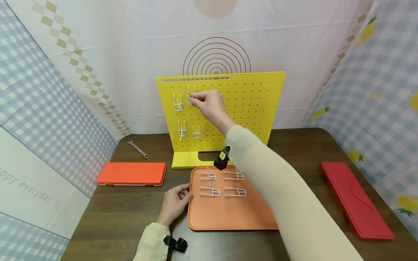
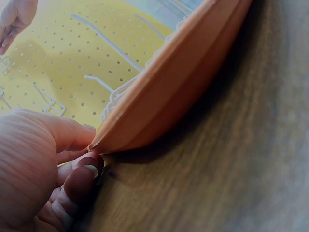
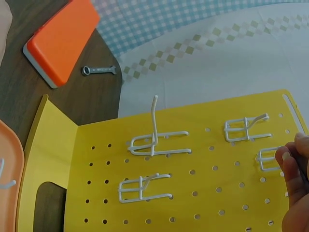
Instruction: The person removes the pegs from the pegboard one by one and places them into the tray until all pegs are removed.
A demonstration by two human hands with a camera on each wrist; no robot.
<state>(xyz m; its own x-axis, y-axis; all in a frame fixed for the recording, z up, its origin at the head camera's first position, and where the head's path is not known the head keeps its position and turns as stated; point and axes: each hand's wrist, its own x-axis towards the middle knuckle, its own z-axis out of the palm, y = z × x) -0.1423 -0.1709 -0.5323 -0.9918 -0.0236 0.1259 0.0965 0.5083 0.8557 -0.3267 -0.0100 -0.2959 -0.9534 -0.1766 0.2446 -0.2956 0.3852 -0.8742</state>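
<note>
Right hand [image 1: 209, 103] pinching white wire hook [image 3: 268, 159] between thumb and fingers; hook at fingertips, prongs extending above them in head view, against yellow pegboard [image 1: 248, 105], upper left. Just right of another mounted hook [image 1: 177, 106], two more below. Left hand [image 1: 174, 203] pinches left rim of orange tray [image 1: 235, 219]; four hooks [image 1: 212, 192] lie in it.

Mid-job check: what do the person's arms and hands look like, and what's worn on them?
The left sleeve and right sleeve are long, plain and pale cream. The left hand and right hand are bare, without gloves. At the cuffs sit a small black left device and a black right device with a yellow patch. No cables show.
</note>
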